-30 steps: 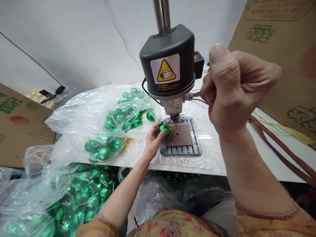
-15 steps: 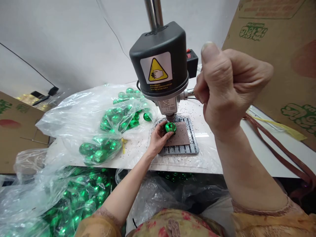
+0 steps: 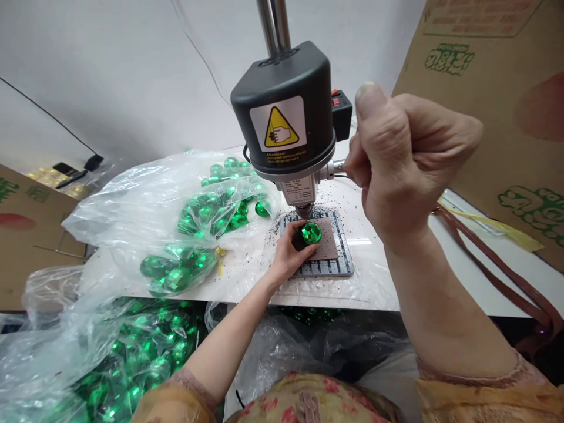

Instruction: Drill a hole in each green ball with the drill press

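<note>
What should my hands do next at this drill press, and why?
Probably turn the feed lever gently with your right hand to lower the chuck: your left hand holds a faceted green ball over the brown board, beneath the chuck, and your right hand appears closed on the lever.

My left arm reaches in from the bottom of the head view, with the left forearm (image 3: 233,338) slanting up toward the middle and the left wrist (image 3: 274,277) looking pretty much straight. I've got the left hand (image 3: 289,249) curved into a C, left thumb (image 3: 307,252) on the near side and the fingers bent round on the far side. My right hand (image 3: 405,155) looks way bigger and sits higher, balled into a tight fist, one nail showing up top and a knuckle sticking out to the right. The right forearm (image 3: 440,305) rises steeply from the lower right, honestly almost upright, and my hands are apart.
</note>
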Available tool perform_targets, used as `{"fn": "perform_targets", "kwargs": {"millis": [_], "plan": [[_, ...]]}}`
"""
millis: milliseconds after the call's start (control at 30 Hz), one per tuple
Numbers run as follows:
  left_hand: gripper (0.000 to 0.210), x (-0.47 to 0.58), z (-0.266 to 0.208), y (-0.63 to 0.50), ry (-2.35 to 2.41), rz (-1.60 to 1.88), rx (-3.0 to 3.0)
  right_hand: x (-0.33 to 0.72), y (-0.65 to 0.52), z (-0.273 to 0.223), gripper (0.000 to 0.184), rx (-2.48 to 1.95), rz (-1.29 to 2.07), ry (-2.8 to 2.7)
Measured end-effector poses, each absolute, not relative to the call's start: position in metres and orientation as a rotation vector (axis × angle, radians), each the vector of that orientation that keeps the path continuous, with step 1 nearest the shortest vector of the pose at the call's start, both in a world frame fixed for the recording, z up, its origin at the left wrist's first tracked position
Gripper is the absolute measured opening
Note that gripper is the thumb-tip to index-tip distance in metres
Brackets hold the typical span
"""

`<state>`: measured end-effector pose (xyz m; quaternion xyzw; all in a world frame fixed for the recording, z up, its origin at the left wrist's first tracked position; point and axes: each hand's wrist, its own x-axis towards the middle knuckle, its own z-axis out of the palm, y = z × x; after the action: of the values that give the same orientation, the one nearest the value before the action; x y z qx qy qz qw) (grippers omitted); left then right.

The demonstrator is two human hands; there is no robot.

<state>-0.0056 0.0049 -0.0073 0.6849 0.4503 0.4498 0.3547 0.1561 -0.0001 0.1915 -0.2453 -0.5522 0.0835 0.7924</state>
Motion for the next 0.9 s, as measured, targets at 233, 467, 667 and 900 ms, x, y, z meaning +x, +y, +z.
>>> {"fn": "perform_targets", "kwargs": {"millis": [233,467,667,900], "plan": [[0.056,-0.006,-0.009,0.004,1.156,1.148,1.755,0.153,-0.008,0.179,0.045,-0.531,0.148,-1.163],[0.056,-0.007,-0.011,0.005,1.107,1.164,1.773,0.156,-0.006,0.166,0.047,-0.456,0.113,-1.206],[0.057,-0.008,-0.011,0.004,1.105,1.154,1.762,0.16,-0.001,0.159,0.051,-0.393,0.046,-1.232],[0.056,-0.006,-0.006,0.002,1.093,1.173,1.747,0.16,-0.002,0.151,0.051,-0.414,-0.008,-1.247]]}}
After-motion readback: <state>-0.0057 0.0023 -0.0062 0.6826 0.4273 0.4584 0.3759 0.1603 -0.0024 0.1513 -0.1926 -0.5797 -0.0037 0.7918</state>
